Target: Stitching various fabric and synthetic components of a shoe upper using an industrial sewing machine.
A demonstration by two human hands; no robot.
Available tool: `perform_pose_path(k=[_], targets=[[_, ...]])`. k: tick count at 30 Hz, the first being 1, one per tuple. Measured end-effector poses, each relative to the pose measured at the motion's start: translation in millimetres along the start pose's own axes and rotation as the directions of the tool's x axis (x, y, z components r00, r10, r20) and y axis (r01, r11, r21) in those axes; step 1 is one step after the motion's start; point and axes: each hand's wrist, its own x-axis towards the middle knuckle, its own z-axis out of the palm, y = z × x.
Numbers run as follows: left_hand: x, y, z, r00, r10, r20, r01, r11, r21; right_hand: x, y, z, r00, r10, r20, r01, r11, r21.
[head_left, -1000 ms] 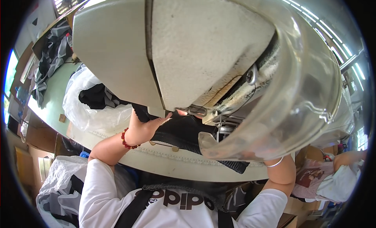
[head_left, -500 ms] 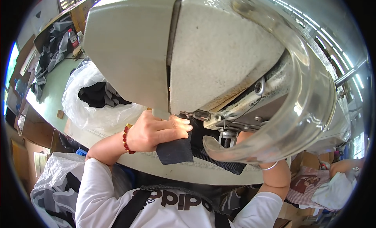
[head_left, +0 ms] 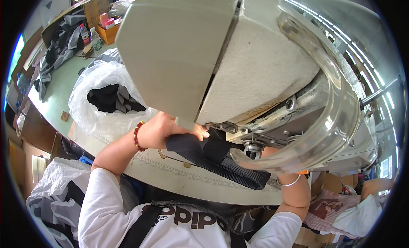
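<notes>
Black ribbed fabric piece (head_left: 213, 156) held at the sewing machine (head_left: 221, 64) on a pale worktable (head_left: 179, 173).

The left hand (head_left: 164, 130) closes its fingers on the fabric's left end; the right hand (head_left: 272, 153) is mostly hidden behind the clear curved guard (head_left: 336, 111), so its grip cannot be told. Further left sits a clear plastic bag (head_left: 91, 101) of dark garments; bottles (head_left: 90, 37) and a cardboard box (head_left: 108, 32) stand far left.

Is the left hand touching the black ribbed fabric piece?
Touching. In the head view the left hand lies on the black ribbed fabric piece, fingers pressing its top edge.
</notes>
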Motion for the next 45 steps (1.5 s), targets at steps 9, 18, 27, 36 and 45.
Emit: perform_pose_path(k=[9,18,27,36,45], targets=[[2,-4,11,0.995,-0.058,-0.078,0.051,0.995,-0.086,-42,-51,23,0.941,-0.170,-0.291,-0.118,0.641,-0.758],[-4,22,27,0.958,-0.133,-0.254,0.147,0.988,0.039,-14,-24,146,0.784,-0.621,0.006,0.216,0.263,-0.940],[0,20,7,0.971,-0.200,-0.128,0.172,0.964,-0.202,30,14,126,0.571,-0.781,-0.252,-0.071,0.259,-0.963],[-7,-6,-5,0.974,-0.228,0.011,0.216,0.904,-0.369,15,-8,100,0.663,-0.721,-0.201,0.063,0.321,-0.945],[-1,-1,-13,0.999,0.007,0.053,-0.010,0.999,0.051,13,-2,100,0.746,-0.652,-0.135,0.128,0.340,-0.932]])
